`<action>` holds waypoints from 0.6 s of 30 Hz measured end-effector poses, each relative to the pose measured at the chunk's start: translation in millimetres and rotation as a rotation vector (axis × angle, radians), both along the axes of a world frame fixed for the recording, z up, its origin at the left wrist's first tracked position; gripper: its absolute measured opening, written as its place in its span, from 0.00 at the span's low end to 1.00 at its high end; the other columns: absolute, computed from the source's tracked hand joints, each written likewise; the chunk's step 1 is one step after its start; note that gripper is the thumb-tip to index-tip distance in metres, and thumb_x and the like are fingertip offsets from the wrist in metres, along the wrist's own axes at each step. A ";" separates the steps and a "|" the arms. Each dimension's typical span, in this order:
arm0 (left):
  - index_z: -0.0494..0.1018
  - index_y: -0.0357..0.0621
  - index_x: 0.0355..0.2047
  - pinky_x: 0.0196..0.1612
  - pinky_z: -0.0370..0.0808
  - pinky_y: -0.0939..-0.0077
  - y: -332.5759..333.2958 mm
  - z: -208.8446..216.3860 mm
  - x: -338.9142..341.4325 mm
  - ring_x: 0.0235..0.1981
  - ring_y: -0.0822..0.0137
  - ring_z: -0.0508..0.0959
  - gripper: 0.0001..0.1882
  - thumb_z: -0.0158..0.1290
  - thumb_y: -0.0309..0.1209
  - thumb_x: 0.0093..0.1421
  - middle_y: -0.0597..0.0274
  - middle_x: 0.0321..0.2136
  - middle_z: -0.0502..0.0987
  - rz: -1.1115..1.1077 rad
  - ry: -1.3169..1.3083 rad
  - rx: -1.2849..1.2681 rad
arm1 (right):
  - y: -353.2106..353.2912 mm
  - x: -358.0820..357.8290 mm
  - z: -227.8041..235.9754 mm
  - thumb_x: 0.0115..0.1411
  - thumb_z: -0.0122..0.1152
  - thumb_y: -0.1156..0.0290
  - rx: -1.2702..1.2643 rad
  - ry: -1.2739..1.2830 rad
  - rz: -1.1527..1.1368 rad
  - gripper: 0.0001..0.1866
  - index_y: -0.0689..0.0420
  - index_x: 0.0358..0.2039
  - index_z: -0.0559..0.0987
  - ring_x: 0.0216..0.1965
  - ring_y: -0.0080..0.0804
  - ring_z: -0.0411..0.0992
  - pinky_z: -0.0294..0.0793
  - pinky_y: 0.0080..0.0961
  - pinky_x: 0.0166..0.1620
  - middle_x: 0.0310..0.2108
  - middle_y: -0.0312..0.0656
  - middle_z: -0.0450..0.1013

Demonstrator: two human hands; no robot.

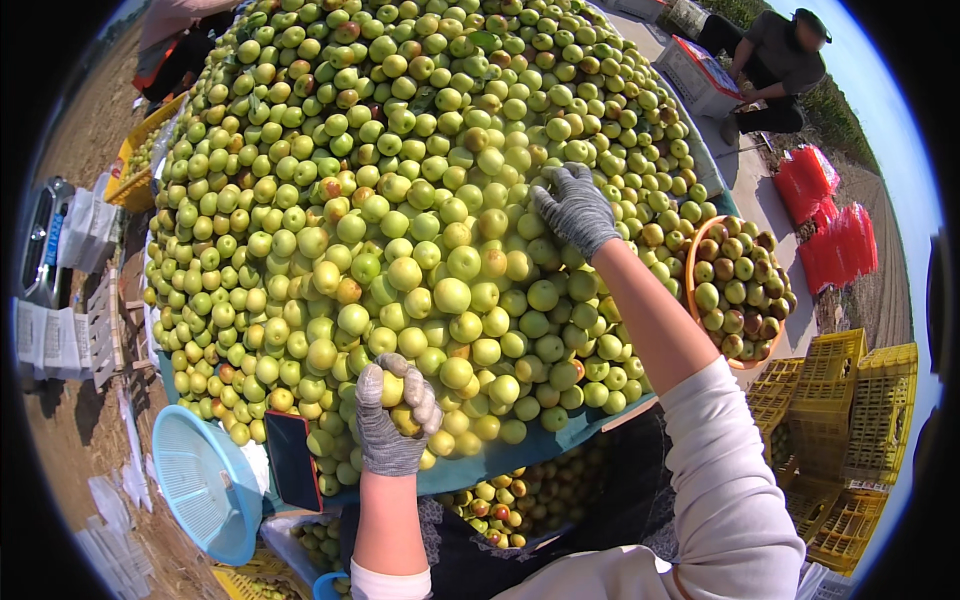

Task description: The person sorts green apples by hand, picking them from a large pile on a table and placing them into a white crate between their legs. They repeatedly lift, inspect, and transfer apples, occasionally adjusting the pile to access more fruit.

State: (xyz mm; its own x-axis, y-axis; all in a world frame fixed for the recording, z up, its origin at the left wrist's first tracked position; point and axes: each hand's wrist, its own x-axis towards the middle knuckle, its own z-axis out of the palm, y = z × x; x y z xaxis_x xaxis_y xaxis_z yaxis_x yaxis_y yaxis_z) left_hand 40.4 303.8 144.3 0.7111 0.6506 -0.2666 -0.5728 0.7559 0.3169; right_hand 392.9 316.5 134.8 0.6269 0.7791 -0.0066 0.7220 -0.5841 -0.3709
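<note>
A large heap of round green jujubes (452, 295), some blushed reddish-brown, fills the table before me. Near its front edge my left hand (398, 418), in a grey striped glove, is curled closed around a couple of jujubes (392, 388). Farther out and to the right, my right hand (577, 210), gloved the same way, rests on the heap. Its fingers reach forward over the fruit, slightly apart, and I see no fruit held in it. Below the table edge, more jujubes (500, 505), many of them redder, lie in front of my lap.
A light-blue plastic basket (205, 485) and a dark phone-like slab (292, 460) sit front left. An orange-rimmed basket (690, 275) of darker jujubes stands at right, near stacked yellow crates (880, 410) and red bags (838, 245). A person (785, 65) crouches by a white box (697, 78).
</note>
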 end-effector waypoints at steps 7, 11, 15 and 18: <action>0.67 0.45 0.35 0.14 0.68 0.75 -4.1 -5.9 -1.3 0.13 0.69 0.68 0.21 0.49 0.52 0.63 0.64 0.19 0.70 -0.116 -0.015 0.101 | -14.2 31.1 7.5 0.63 0.52 0.55 0.339 0.330 0.154 0.20 0.54 0.48 0.76 0.47 0.45 0.72 0.69 0.36 0.53 0.43 0.50 0.72; 0.68 0.43 0.33 0.14 0.68 0.72 -5.5 -10.8 0.2 0.12 0.68 0.69 0.20 0.52 0.49 0.61 0.62 0.16 0.70 -0.201 -0.062 0.093 | 28.8 108.1 7.7 0.60 0.54 0.62 0.457 0.050 -0.109 0.16 0.52 0.47 0.77 0.47 0.44 0.72 0.69 0.35 0.53 0.44 0.48 0.74; 0.69 0.35 0.35 0.19 0.72 0.66 -1.8 -15.1 -0.9 0.18 0.60 0.72 0.20 0.57 0.43 0.59 0.52 0.20 0.72 -0.277 -0.200 0.023 | 90.1 165.6 9.8 0.57 0.57 0.62 0.522 -0.203 -0.148 0.19 0.49 0.50 0.76 0.52 0.46 0.68 0.67 0.37 0.56 0.49 0.49 0.71; 0.69 0.35 0.34 0.18 0.71 0.65 -0.3 -17.1 -4.3 0.17 0.59 0.71 0.20 0.58 0.43 0.58 0.51 0.18 0.71 -0.273 -0.172 -0.011 | 121.1 188.1 14.8 0.56 0.59 0.58 0.393 -0.175 -0.133 0.27 0.48 0.57 0.69 0.56 0.47 0.66 0.64 0.38 0.59 0.56 0.50 0.65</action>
